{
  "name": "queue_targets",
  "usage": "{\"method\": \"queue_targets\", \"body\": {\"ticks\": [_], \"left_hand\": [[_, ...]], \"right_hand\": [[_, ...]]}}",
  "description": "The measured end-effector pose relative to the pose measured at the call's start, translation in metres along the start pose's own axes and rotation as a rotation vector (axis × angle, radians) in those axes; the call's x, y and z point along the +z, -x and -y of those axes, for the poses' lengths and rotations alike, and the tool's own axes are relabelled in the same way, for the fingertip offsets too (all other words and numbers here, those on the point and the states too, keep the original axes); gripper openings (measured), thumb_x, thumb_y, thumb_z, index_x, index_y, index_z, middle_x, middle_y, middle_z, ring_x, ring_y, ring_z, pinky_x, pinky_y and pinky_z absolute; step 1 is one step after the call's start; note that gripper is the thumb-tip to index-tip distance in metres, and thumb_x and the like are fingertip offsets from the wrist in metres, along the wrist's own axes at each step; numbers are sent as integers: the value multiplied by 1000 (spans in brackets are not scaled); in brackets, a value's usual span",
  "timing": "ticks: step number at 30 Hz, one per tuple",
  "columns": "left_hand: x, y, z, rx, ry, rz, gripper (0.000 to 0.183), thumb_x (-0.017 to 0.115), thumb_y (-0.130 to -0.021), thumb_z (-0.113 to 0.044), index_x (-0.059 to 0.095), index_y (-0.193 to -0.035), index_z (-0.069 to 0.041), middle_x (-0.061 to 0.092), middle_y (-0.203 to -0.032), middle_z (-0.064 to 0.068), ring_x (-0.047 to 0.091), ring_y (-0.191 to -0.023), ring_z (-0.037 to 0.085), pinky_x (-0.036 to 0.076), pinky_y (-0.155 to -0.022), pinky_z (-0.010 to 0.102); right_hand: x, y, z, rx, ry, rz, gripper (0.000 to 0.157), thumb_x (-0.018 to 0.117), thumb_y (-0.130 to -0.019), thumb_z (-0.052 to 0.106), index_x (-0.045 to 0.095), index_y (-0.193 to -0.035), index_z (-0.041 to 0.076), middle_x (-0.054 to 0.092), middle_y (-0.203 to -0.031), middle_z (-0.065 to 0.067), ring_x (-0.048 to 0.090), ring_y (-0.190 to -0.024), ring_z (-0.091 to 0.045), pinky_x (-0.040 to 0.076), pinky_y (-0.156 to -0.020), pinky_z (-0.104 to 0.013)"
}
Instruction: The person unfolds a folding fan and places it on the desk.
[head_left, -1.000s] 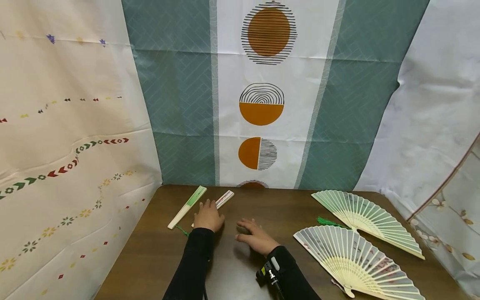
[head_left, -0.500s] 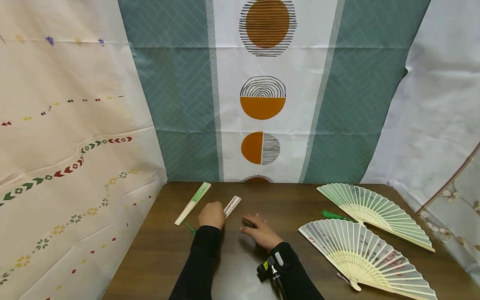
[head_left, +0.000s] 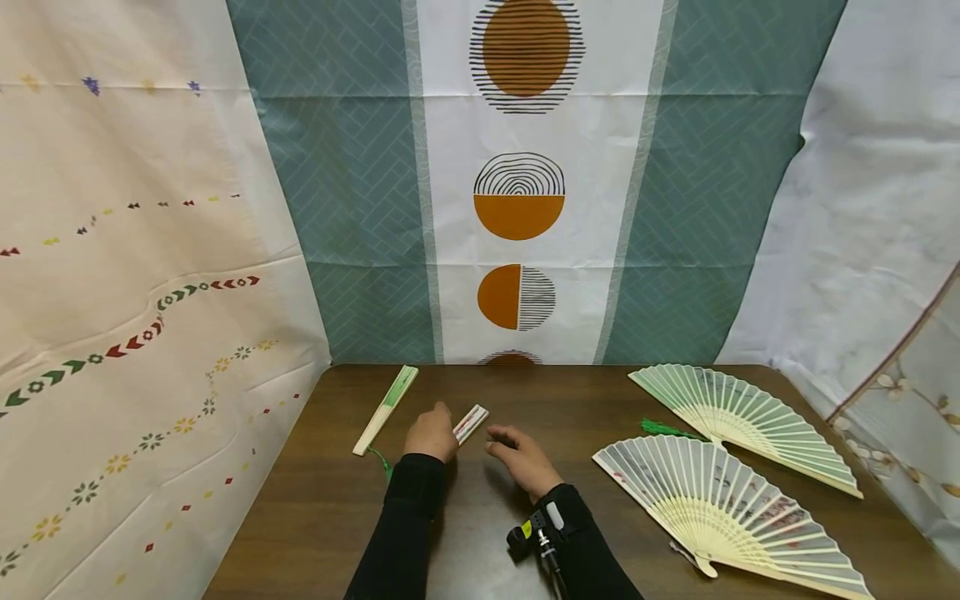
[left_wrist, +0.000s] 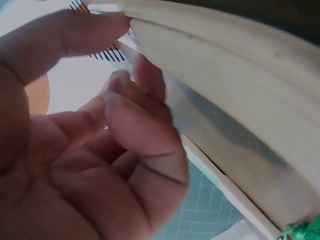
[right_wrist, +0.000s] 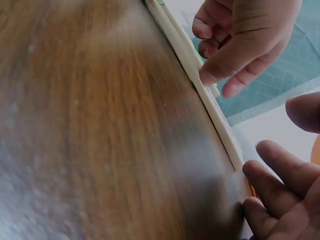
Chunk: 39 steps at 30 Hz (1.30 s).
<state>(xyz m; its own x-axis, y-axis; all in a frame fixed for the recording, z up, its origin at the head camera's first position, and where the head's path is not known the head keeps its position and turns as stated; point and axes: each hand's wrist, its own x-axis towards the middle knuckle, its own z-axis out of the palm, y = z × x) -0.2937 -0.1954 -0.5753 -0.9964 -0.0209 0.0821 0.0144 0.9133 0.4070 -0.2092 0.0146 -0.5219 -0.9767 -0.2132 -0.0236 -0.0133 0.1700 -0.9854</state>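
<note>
My left hand (head_left: 432, 435) pinches a folded hand fan (head_left: 471, 423) with pale ribs and a white, red-patterned end. In the left wrist view the thumb lies at the edge of the ribs (left_wrist: 225, 60), with the other fingers curled. The near part of this fan is hidden under the hand in the head view. My right hand (head_left: 527, 463) hovers just right of the fan's far end, fingers loosely bent and holding nothing. Beyond the left hand lies a second folded fan (head_left: 386, 410), green at the top, with a green tassel (head_left: 386, 463).
At the right of the brown table (head_left: 300, 517) lie two spread fans, a green one (head_left: 750, 425) behind and a white one with a floral print (head_left: 738, 508) in front. Patterned cloths (head_left: 360, 208) hang around the table. A camera (head_left: 532, 533) sits on my right wrist.
The left hand has come down from flat reaching fingers to a pinch on the white folded fan, which has shifted slightly right and toward me. The right hand stays near its place.
</note>
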Motion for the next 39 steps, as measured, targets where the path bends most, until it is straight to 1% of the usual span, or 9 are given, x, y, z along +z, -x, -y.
{"method": "queue_targets", "body": {"ticks": [5, 9, 14, 19, 21, 22, 29, 34, 39], "left_hand": [[-2, 6, -1, 22, 5, 122, 14, 83, -89, -9, 69, -87, -10, 73, -81, 8, 67, -72, 25, 56, -64, 40], [-4, 4, 3, 65, 34, 191, 25, 79, -93, -11, 67, -73, -20, 66, -74, -4, 58, -69, 16, 49, -63, 32], [-9, 1, 0, 130, 145, 180, 28, 79, -108, -31, 72, -83, -22, 67, -81, -8, 59, -72, 12, 50, -65, 30], [-69, 38, -58, 169, 445, 202, 16, 76, -111, -25, 80, -106, -10, 76, -97, 5, 68, -83, 18, 61, -74, 37], [-95, 55, -88, 155, 576, 272, 14, 74, -112, -16, 79, -112, -3, 77, -101, 13, 73, -87, 22, 67, -78, 39], [-98, 58, -94, 166, 638, 302, 14, 72, -113, -15, 78, -113, -2, 77, -101, 14, 74, -88, 22, 69, -79, 38], [-102, 59, -115, 172, 881, 427, 23, 67, -116, -13, 73, -133, 1, 81, -109, 17, 74, -84, 15, 72, -79, 34], [-101, 56, -119, 98, 981, 390, 28, 65, -118, -17, 76, -130, 5, 79, -103, 15, 76, -75, 10, 74, -76, 34], [-100, 55, -122, 72, 992, 338, 23, 64, -117, -12, 78, -126, 5, 79, -100, 17, 76, -74, 9, 73, -70, 33]], "right_hand": [[1, 1, -5, 10, -23, -9, 45, 70, -108, 15, 67, -146, -10, 71, -147, -30, 66, -142, -44, 55, -114, -39], [0, 0, -6, 24, -40, -25, 44, 69, -108, 15, 69, -145, -9, 71, -149, -29, 65, -143, -43, 53, -115, -40], [-8, 0, 0, 54, -66, -73, 39, 69, -110, 16, 72, -142, -6, 74, -144, -25, 67, -138, -38, 53, -117, -46], [-23, 2, 11, 91, -168, -161, 43, 65, -116, 23, 67, -149, -4, 71, -151, -27, 67, -141, -38, 57, -116, -53], [-28, 4, 19, 84, -218, -182, 46, 62, -118, 25, 64, -154, -3, 69, -152, -27, 70, -139, -36, 61, -113, -51], [-30, 5, 23, 76, -239, -187, 46, 61, -119, 26, 63, -155, -3, 70, -149, -26, 73, -135, -34, 64, -110, -49], [-39, 11, 45, 17, -238, -229, 37, 64, -119, 23, 74, -139, -7, 78, -105, -5, 75, -86, -10, 67, -71, -26], [-45, 11, 52, 28, -217, -202, 32, 62, -118, 13, 74, -140, -7, 80, -104, -6, 77, -83, -9, 69, -68, -24], [-50, 10, 54, 36, -234, -162, 33, 63, -118, 12, 74, -140, -10, 84, -109, -11, 80, -86, -9, 70, -70, -26]]}}
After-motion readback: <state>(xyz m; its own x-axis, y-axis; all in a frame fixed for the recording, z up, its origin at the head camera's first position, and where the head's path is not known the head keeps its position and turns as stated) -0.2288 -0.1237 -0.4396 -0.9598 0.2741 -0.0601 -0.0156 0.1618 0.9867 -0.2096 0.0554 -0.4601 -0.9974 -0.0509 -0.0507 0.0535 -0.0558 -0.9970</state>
